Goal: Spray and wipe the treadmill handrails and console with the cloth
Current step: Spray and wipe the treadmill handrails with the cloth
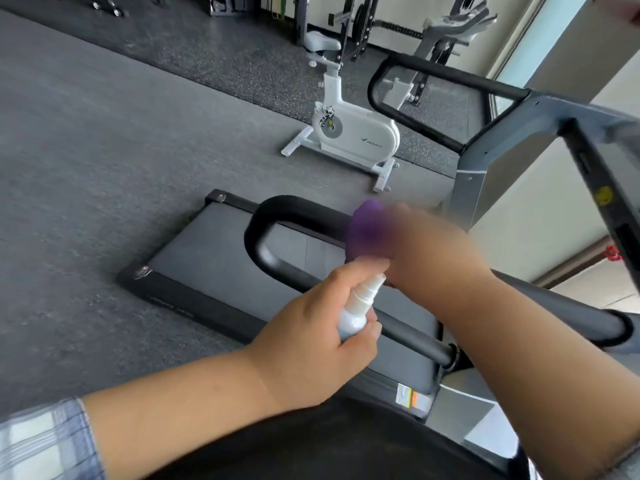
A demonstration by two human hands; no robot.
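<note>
Two padded handrails stand on the treadmill; the near handrail loops before you. Your right hand, blurred, presses the purple cloth on it, its fingers unclear. Your left hand has its fingers clamped around the white spray bottle.

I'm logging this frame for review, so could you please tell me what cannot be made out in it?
Head view only:
- Right hand and purple cloth: motion-blurred, so the grip and contact with the near handrail are unclear.
- Spray bottle: its body is covered by the left hand; no label shows.
- Console: cut off by the right edge.
</note>
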